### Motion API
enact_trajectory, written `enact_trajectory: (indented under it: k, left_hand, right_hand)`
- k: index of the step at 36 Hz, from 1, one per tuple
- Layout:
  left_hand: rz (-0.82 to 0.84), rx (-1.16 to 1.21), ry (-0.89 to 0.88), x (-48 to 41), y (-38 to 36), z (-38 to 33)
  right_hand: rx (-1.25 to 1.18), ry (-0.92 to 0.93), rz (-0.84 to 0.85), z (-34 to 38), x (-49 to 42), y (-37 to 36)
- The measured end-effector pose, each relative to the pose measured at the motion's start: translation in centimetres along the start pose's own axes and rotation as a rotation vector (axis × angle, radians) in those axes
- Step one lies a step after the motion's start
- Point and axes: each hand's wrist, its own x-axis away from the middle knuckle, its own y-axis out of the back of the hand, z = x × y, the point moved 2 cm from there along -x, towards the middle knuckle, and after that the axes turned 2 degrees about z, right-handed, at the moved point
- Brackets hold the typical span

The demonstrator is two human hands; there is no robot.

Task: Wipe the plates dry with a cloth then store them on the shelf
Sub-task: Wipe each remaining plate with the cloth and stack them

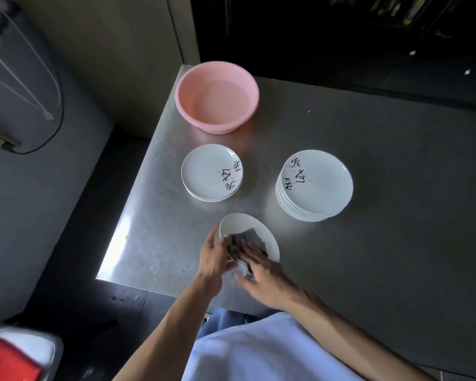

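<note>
A white plate [245, 225] is tilted just above the steel table's near edge. My left hand [213, 257] grips its left rim, thumb on the inner side. My right hand [261, 273] presses a grey cloth [246, 239] flat against the plate's face, fingers spread. A short stack of white plates [206, 171] with black and pink writing lies at centre left. A taller stack of the same plates [318, 185] stands to the right.
A pink plastic basin [195, 78] holding water sits at the table's far left corner. The steel table [396, 160] stretches bare to the right. A red and white object [8, 356] is at the lower left, off the table. A cable hangs on the left wall.
</note>
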Motion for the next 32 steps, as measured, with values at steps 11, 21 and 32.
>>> enact_trajectory:
  k: [11,21,32]
  left_hand:
    - [0.128,-0.011,-0.103,-0.7,-1.2,-1.1]
    - [0.146,-0.041,0.028,-1.3,1.4,1.7]
    - [0.165,0.153,0.082,-0.6,4.3,3.0]
  right_hand:
    - [-0.087,-0.053,-0.340,-0.2,-1.6,2.7]
    - [-0.992,-0.347,-0.492,-0.8,-1.2,5.3]
    - [-0.981,-0.649,-0.690,-3.1,-1.5,3.6]
